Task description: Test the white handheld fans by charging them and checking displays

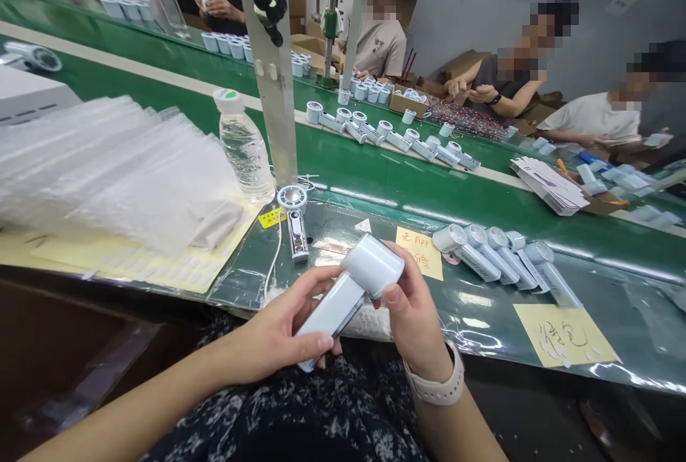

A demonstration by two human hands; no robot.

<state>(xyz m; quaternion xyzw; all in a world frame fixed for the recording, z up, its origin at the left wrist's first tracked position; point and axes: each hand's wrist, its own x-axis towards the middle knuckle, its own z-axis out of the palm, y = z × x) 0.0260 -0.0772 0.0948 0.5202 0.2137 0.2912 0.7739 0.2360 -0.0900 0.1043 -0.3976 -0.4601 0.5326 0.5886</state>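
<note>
The left hand (279, 337) and right hand (415, 312) close around the white handheld device (329, 312); its smooth casing could slip onto the floral skirt (279, 405) below the grip.

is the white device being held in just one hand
No, the left hand and the right hand both grip the white handheld device.
</note>
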